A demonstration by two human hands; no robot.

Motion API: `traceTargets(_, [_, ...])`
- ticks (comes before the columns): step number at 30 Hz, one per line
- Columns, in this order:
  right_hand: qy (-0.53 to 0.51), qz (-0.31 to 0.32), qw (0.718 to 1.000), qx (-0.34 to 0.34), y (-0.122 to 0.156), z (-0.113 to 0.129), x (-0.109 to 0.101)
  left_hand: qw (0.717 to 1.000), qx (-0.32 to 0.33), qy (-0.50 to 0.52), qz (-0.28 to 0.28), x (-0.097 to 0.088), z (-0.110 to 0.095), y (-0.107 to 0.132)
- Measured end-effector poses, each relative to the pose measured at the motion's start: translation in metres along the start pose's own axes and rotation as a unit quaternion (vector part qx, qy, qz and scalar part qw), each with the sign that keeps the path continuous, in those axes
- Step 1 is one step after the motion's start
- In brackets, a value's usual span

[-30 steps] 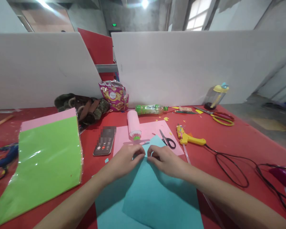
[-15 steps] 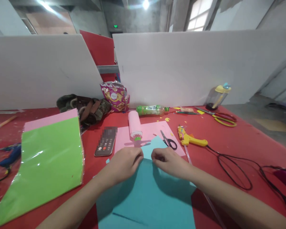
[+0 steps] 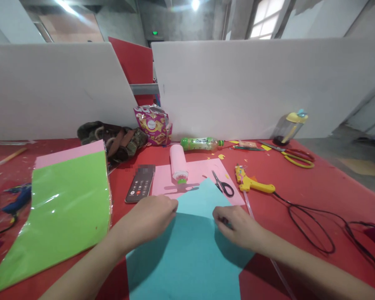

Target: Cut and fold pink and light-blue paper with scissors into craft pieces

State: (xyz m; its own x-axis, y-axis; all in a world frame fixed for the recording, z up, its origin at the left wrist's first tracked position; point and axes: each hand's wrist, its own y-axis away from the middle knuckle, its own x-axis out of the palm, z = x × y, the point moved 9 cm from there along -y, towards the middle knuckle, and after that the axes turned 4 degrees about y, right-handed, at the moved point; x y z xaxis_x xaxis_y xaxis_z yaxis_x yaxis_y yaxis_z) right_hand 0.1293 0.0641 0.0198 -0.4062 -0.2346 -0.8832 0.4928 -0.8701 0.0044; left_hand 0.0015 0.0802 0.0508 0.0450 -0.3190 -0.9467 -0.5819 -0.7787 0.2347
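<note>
A sheet of blue paper [image 3: 187, 254] spreads in front of me, its far corner over a pink sheet [image 3: 162, 179]. My left hand [image 3: 156, 216] pinches its left side, fingers closed. At the right side my right hand [image 3: 237, 223] is closed on the paper too, thumb and forefinger together. Just beyond the hands lies a pink-wrapped bottle [image 3: 178, 162] with a green cap toward me. Small black-handled scissors [image 3: 223, 183] rest on the pink sheet beyond my right hand. A phone [image 3: 140, 183] lies beyond my left hand.
Bagged green paper [image 3: 71, 200] lies left, a blue glue gun [image 3: 18, 200] beside it. To the right are a yellow glue gun [image 3: 253, 183] with a looping cord, and large scissors [image 3: 296, 157]. A green bottle [image 3: 201, 143] and snack bag [image 3: 154, 125] line the white board [image 3: 237, 87].
My hands have moved apart, the left one leftward and the right one rightward and a little nearer me. The blue paper shows wider between them, and the dark line near its front no longer shows.
</note>
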Motion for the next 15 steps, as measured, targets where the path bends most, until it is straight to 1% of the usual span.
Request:
traceTargets(1, [0.034, -0.007, 0.999, -0.018, 0.001, 0.004, 0.000, 1.000, 0.007, -0.010, 0.008, 0.007, -0.004, -0.001])
traceTargets(4, [0.120, -0.021, 0.990, -0.065, 0.003, 0.017, 0.002, 0.998, 0.051, -0.035, 0.000, 0.023, -0.025, -0.006])
traceTargets(6, [0.151, -0.035, 0.984, -0.088, 0.005, 0.023, 0.004, 0.995, 0.095, -0.032, 0.005, 0.034, -0.041, -0.010])
traceTargets(8, [0.162, -0.045, 0.981, -0.098, 0.006, 0.027, 0.005, 0.992, 0.123, -0.025, -0.002, 0.041, -0.054, -0.013])
traceTargets(10, [0.164, -0.043, 0.981, -0.099, 0.007, 0.029, 0.007, 0.991, 0.132, -0.015, -0.015, 0.043, -0.061, -0.014])
traceTargets(12, [0.167, -0.036, 0.980, -0.098, 0.007, 0.030, 0.009, 0.991, 0.130, -0.005, -0.022, 0.043, -0.064, -0.015])
traceTargets(15, [0.172, -0.028, 0.980, -0.093, 0.007, 0.031, 0.009, 0.992, 0.126, 0.001, -0.015, 0.044, -0.064, -0.014])
